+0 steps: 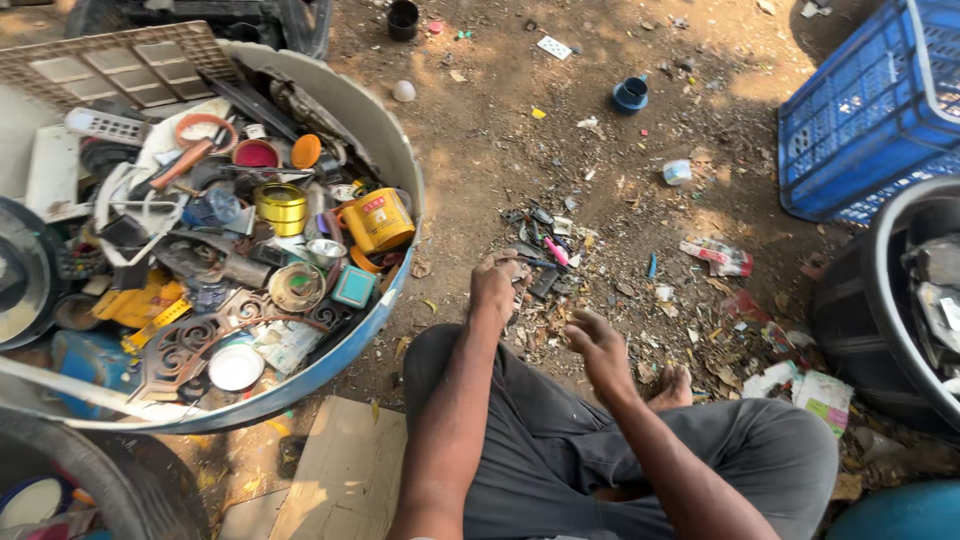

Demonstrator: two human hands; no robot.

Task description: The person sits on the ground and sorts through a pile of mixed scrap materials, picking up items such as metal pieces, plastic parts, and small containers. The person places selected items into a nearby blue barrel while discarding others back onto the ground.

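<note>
1. A person sits cross-legged on bare dirt ground [480, 130], grey trousers [560, 440] and a bare foot [672, 385] showing, both arms stretched forward over a heap of small scrap pieces [545, 255].

2. The left hand [497, 283] reaches down to the near edge of the heap, its fingers [515, 270] curled onto the dark bits there; whether they actually grip a piece cannot be told from this view.

3. The right hand [598, 345] hovers just above the ground beside the heap, fingers loosely bent and holding nothing that can be seen.

4. The heap lies on the dirt straight ahead of the knees, between the two hands and a little beyond them; a pink piece [556, 252] lies within it and a small blue one [651, 266] lies just to its right.

5. To the person's left stands a large round tub [395, 160] filled with mixed junk, among it a yellow tin [378, 220], a brass-coloured ring [281, 205] and a piece of dark ornate metalwork [190, 345].

6. A blue plastic crate [870, 110] stands at the far right, with a black round container [880, 310] near it.

7. Farther off on the dirt lie a blue cap-like object [630, 95] and a white ball [403, 91].

8. A flat piece of cardboard [340, 470] lies beside the left knee.
</note>
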